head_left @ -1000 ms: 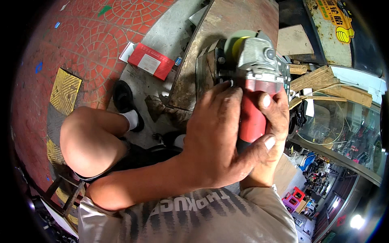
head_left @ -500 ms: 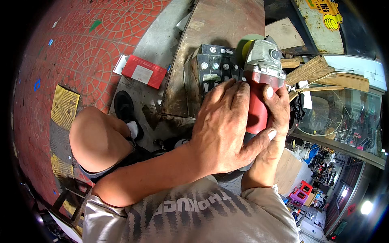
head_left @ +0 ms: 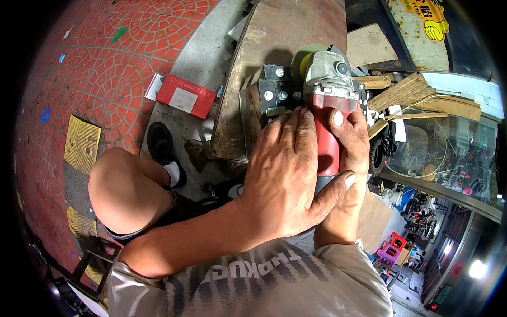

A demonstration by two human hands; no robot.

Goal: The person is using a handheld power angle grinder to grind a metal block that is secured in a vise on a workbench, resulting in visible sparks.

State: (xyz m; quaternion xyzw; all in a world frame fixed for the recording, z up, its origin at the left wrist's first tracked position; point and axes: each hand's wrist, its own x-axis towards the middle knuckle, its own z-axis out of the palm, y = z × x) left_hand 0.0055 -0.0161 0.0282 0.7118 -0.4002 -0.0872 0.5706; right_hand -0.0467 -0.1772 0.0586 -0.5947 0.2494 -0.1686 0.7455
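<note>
A red angle grinder (head_left: 327, 138) with a silver gear head is held between my two hands. My left hand (head_left: 288, 169) lies along its left side, fingers together and pointing forward, thumb reaching across the body's lower end. My right hand (head_left: 353, 142) wraps it from the right, thumb along the red casing. A greenish-yellow disc (head_left: 304, 59) stands at the left of the gear head. Beneath the grinder sits a black block (head_left: 275, 87) with several round silver bolts on top. The grinder and my left hand cover part of that block, so I cannot tell whether the disc touches it.
The block stands on a worn brown board (head_left: 285, 26). To its left lies a red box (head_left: 185, 96) on grey concrete, beside red patterned paving (head_left: 132, 58). Wooden offcuts (head_left: 404, 95) and a glass-topped case (head_left: 443, 153) are at the right. My bent knee (head_left: 127, 190) is at the left.
The grinder and both hands have shifted slightly left across the black block. More of the block now shows to the right of the grinder's head.
</note>
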